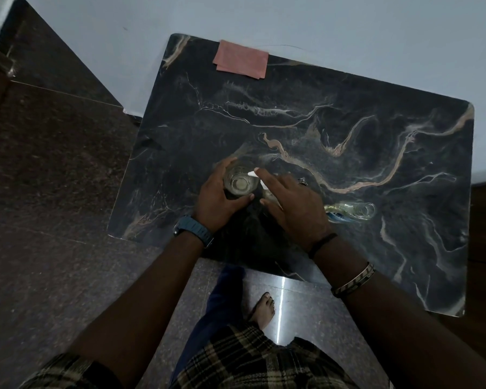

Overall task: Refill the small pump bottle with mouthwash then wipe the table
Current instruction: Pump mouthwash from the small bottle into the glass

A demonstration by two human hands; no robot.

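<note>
A small clear bottle [238, 183] stands upright on the dark marble table [348, 153], seen from above with its mouth uncovered. My left hand [219, 197] wraps around its left side. My right hand [289, 203] is just right of it, fingers pinching a white pump piece [255, 175] at the bottle's rim; most of that piece is hidden under the fingers. A clear mouthwash bottle [351, 211] with a blue label lies on its side to the right of my right hand. A pink cloth [240, 59] lies folded at the table's far edge.
The table stands against a pale wall [264, 18]. Dark polished floor [54, 178] surrounds it on the left and front. My bare foot [264, 307] and leg are below the table's near edge.
</note>
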